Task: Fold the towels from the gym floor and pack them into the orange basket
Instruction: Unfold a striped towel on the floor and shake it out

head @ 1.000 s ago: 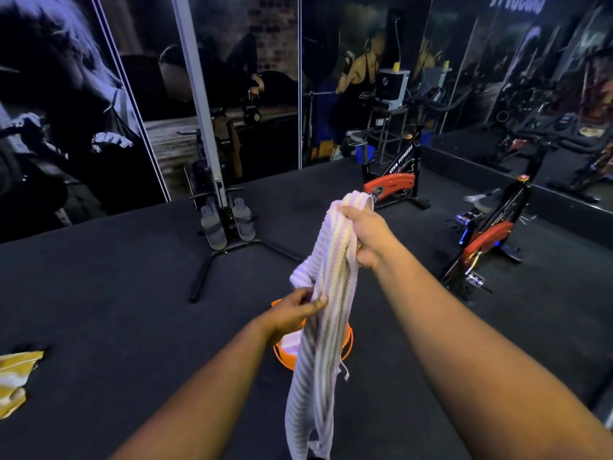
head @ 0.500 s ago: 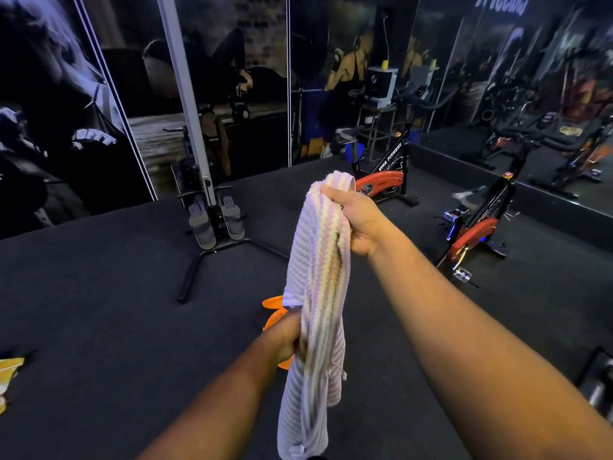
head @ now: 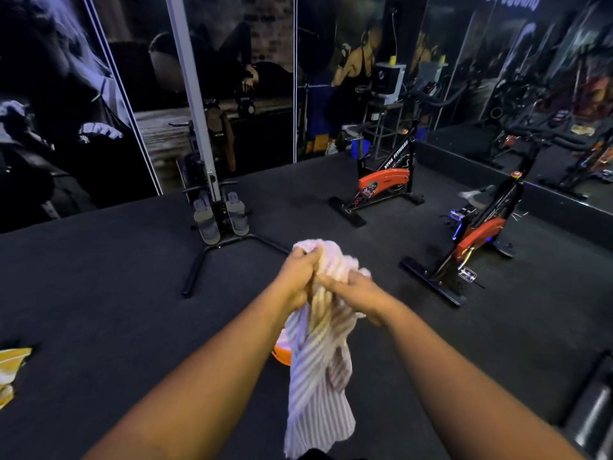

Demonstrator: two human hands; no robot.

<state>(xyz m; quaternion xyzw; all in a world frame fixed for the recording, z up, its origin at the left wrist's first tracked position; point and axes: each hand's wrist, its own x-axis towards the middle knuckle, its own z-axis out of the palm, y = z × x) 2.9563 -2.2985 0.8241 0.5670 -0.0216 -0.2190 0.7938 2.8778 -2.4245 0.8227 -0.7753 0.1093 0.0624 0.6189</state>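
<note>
Both arms reach out from the near edge and meet mid-frame on one towel (head: 318,376). The left hand (head: 298,277) has its fingers curled tight round the bunched top of the cloth. The right hand (head: 356,293) lies just beside it, touching, fingers curled into the fabric; exact fingertip placement is hidden by folds. The towel is pale with thin pink, lilac and yellowish stripes, ribbed weave, crumpled at the top, hanging loosely down between the forearms to the near edge, not folded flat.

The basket (head: 282,356) shows only as an orange sliver on the floor behind the hanging towel, just left of it; its contents can't be made out.

A yellow towel (head: 11,370) lies crumpled on the floor at the near left edge, partly cut off by the frame.

The floor (head: 99,293) is dark carpet, with wide open room left and near right of the hands.

Farther out, a rower (head: 215,217) stands on end left of centre, its rail leaning up the wall. A red-and-black bike (head: 477,247) sits right. A second bike (head: 384,184) stands farther back; its frame reads "VIVA FITNESS". A raised ledge runs along the right. The far walls carry dark fitness murals; the top-right lettering is cropped and unreadable.
</note>
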